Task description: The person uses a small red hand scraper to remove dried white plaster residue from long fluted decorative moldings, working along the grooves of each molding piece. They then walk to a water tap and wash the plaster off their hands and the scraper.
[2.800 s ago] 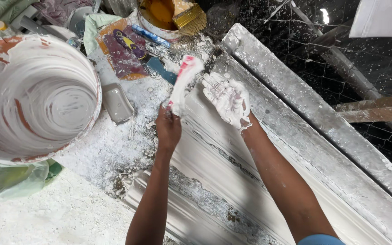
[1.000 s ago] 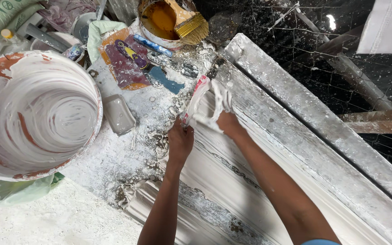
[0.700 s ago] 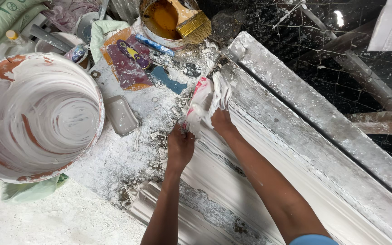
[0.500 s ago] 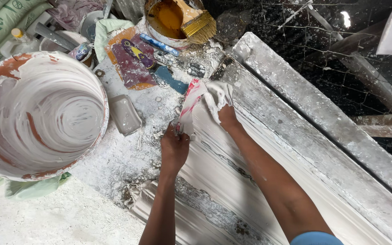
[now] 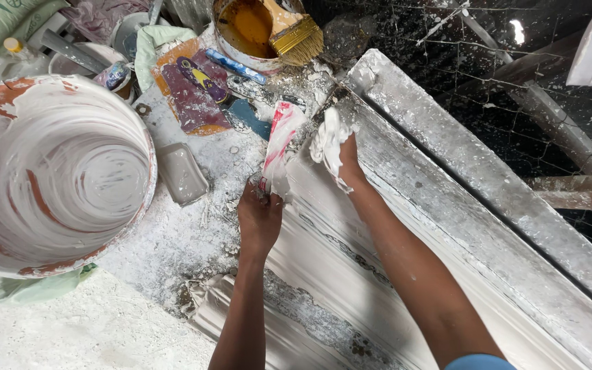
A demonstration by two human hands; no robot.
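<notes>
Left hand [image 5: 260, 218] pinches the near end of a red-and-white scraper [image 5: 279, 147], blade angled onto the far end of the white moulding [image 5: 371, 274]. Right hand [image 5: 337, 147], closed around a plaster-soaked rag [image 5: 325, 140], presses just right of the scraper. Left: large plaster-coated bucket [image 5: 8, 226] on the dusty surface [image 5: 173, 253]. Far: tin [image 5: 238, 51] holding a brush [image 5: 294, 31].
</notes>
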